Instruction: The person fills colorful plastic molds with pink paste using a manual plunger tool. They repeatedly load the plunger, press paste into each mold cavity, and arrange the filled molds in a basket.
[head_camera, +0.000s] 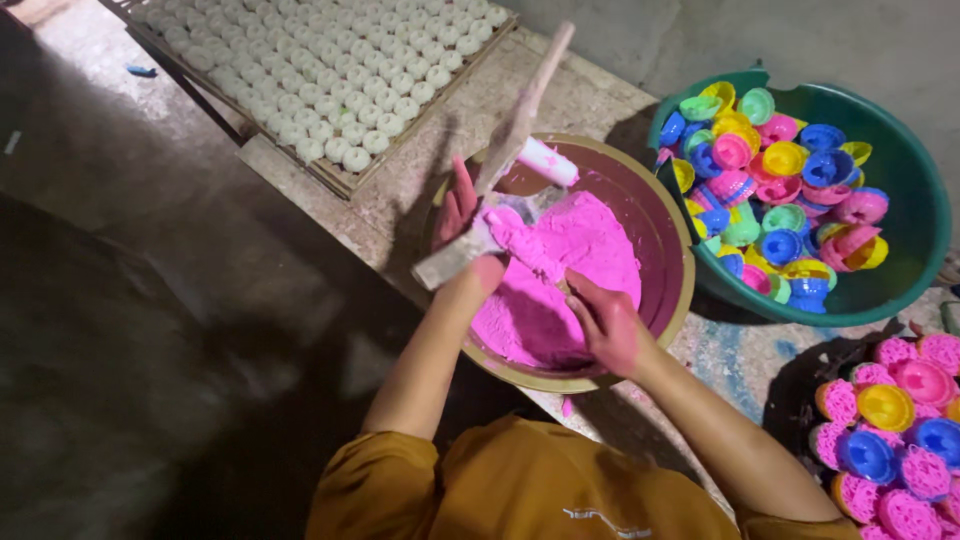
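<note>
Over the big round bowl (672, 300) on the tabletop (585, 100), the left hand (458, 212) had its grip closed around a flat wooden stick (520, 120). The stick's long side ran from near left up to far right. The right hand (610, 325) pressed, fingers curled, into the pink dough (580, 250) inside the bowl.

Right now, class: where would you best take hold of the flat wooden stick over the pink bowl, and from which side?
Probably low on the wooden stick, above the left hand, coming from the bare counter side. Its upper length is clean; its lower end sits in pink powder, with the right hand nearby.
</note>
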